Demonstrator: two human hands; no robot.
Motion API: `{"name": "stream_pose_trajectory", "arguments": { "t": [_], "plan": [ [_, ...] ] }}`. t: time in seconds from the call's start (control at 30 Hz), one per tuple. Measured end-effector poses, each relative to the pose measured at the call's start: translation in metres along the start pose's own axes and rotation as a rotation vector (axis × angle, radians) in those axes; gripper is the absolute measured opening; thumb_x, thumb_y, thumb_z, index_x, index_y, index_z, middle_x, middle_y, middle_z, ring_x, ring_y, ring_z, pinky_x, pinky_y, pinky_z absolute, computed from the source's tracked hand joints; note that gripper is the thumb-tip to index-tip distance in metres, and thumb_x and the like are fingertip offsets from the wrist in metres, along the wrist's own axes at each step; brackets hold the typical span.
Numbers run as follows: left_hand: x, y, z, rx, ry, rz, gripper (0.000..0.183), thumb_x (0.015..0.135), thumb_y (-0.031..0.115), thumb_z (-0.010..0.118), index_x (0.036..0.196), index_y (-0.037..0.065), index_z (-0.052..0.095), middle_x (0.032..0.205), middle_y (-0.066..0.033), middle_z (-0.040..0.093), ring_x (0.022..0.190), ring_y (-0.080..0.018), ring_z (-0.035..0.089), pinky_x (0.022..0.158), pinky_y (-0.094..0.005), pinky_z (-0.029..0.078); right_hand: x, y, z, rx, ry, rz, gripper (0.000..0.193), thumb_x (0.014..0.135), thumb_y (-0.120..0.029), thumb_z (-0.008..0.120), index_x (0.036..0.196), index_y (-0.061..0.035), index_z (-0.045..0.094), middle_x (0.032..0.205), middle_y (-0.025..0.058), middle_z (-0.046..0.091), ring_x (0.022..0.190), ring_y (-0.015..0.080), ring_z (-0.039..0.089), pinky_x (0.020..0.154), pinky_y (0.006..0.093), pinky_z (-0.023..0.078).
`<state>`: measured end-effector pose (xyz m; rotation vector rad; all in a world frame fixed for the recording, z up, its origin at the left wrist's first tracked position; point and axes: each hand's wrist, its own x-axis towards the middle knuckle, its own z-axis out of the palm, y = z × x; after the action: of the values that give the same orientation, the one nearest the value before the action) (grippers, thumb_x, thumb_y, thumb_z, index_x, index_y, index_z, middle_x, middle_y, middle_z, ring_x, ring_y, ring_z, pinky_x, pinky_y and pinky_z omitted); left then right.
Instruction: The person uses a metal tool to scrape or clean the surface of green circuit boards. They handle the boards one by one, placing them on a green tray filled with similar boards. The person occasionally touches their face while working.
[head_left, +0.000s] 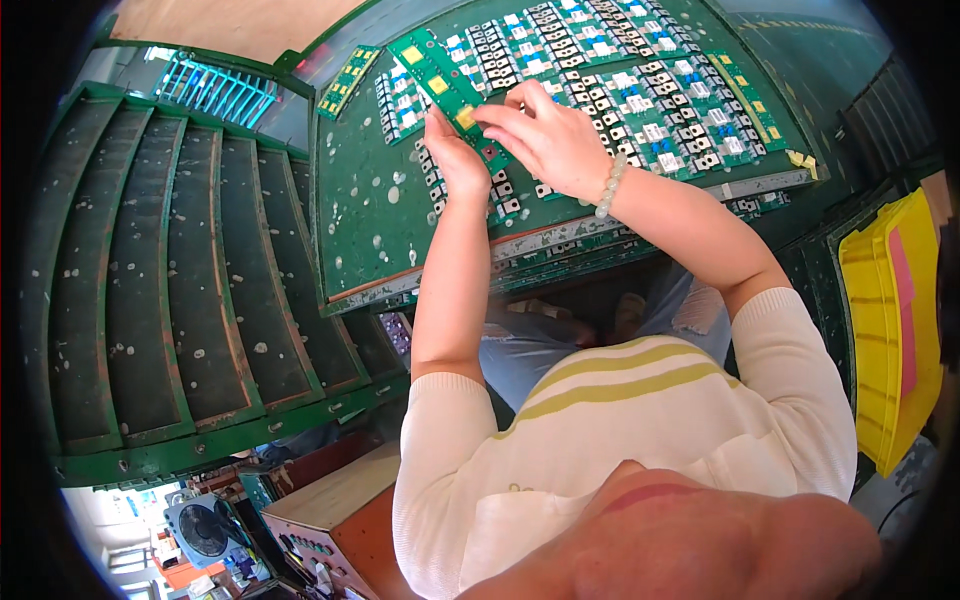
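A long narrow green circuit board (432,75) with yellow parts lies tilted over the green worktable (365,200). My left hand (455,160) grips its near end from the left side. My right hand (545,135), with a bead bracelet on the wrist, pinches the same end from above, its fingers bent over a yellow part. Under both hands lie rows of green circuit boards (640,95) set with white, black and blue parts.
Another narrow green board (348,82) lies at the table's far left edge, and one more strip (748,98) lies right of the rows. A slatted green rack (180,280) fills the left. A yellow bin (890,340) stands at the right. A fan (200,525) and a wooden box (340,500) sit lower left.
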<state>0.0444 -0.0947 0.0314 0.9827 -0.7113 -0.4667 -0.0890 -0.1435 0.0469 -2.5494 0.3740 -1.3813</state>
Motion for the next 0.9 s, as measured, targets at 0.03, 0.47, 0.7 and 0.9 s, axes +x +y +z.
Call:
{"name": "stream_pose_trajectory", "arguments": {
  "t": [0.03,0.47,0.7,0.9],
  "plan": [
    [-0.002,0.001,0.004,-0.035,0.026,-0.011,0.047,0.097,0.039,0.02,0.1,0.008,0.056,0.097,-0.0053,0.063,0.091,-0.0172,0.056,0.084,-0.0334,0.042,-0.001,0.002,0.002,-0.016,0.051,-0.013,0.024,0.084,-0.025,0.066,0.108,-0.0213,0.063,0.091,0.0019,0.049,0.068,0.0182,0.061,0.05,0.0316,0.051],
    [0.001,-0.001,0.0,-0.064,-0.009,-0.048,0.045,0.099,0.037,0.016,0.104,0.009,0.052,0.09,-0.0041,0.062,0.077,-0.0138,0.056,0.062,-0.0288,0.045,-0.002,0.005,0.007,0.017,-0.064,-0.057,0.028,0.089,-0.029,0.06,0.117,-0.0238,0.059,0.091,0.0035,0.051,0.06,0.019,0.06,0.05,0.0323,0.05],
    [-0.007,0.0,0.0,0.05,-0.075,0.003,0.039,0.099,0.033,0.021,0.105,0.008,0.052,0.091,-0.0038,0.06,0.083,-0.0141,0.056,0.075,-0.0282,0.045,-0.003,0.007,0.013,0.031,-0.035,-0.02,0.028,0.089,-0.027,0.061,0.117,-0.0231,0.06,0.092,0.0038,0.051,0.064,0.0191,0.061,0.05,0.0323,0.05],
    [-0.01,0.003,0.008,0.027,-0.076,-0.023,0.044,0.099,0.036,0.02,0.108,0.008,0.053,0.101,-0.0042,0.06,0.097,-0.0154,0.053,0.092,-0.0332,0.038,-0.002,0.002,0.005,0.02,-0.009,0.025,0.022,0.088,-0.025,0.062,0.11,-0.0243,0.063,0.09,0.003,0.05,0.069,0.0191,0.062,0.051,0.0324,0.051]
  ]
}}
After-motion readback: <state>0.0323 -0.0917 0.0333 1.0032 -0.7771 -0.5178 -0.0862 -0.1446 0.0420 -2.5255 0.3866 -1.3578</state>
